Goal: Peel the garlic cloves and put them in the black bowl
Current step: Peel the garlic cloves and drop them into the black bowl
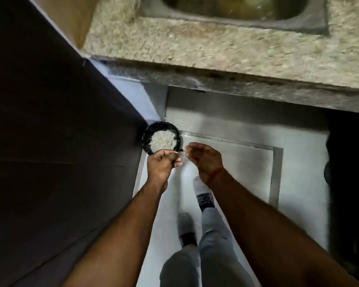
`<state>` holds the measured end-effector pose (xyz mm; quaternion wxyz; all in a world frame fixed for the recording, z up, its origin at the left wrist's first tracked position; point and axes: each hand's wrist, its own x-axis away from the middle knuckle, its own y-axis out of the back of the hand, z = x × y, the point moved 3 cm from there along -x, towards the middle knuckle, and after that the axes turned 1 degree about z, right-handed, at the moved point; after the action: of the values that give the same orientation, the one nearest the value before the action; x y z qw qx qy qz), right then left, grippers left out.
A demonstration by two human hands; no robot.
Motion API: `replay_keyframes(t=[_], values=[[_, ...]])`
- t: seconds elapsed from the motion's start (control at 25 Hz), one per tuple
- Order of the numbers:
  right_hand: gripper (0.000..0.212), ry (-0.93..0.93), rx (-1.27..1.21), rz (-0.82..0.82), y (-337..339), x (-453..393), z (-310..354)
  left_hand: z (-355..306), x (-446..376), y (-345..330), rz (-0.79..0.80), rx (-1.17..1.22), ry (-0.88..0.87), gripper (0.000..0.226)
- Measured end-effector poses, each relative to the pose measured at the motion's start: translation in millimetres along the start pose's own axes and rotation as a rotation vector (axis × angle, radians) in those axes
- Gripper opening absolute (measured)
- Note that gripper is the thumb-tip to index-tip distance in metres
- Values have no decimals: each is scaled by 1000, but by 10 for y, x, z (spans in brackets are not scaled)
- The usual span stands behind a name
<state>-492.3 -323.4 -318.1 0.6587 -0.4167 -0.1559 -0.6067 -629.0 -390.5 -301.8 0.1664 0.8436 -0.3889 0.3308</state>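
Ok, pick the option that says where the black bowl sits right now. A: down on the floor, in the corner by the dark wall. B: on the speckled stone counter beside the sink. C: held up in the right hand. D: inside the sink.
A: the black bowl sits on the pale floor against the dark wall, below the counter, just beyond the left hand.
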Motion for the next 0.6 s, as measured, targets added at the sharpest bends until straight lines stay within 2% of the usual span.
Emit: replay_keyframes(t=[0.24, 0.44, 0.48, 0.6], values=[[23, -29, 229, 70, -308, -1586, -781, 640, -1632, 173, -128, 94, 64, 9], [30, 77, 570, 90, -476, -2577, -1348, 1128, -2567, 140, -190, 349, 260, 27], [31, 119, 683, 147, -504, -2637, -1435, 1181, -2667, 138, -170, 401, 303, 30], [37, 349, 1229, 490, -479, -2703, -1728, 1282, -2936, 210, -64, 574, 411, 42]])
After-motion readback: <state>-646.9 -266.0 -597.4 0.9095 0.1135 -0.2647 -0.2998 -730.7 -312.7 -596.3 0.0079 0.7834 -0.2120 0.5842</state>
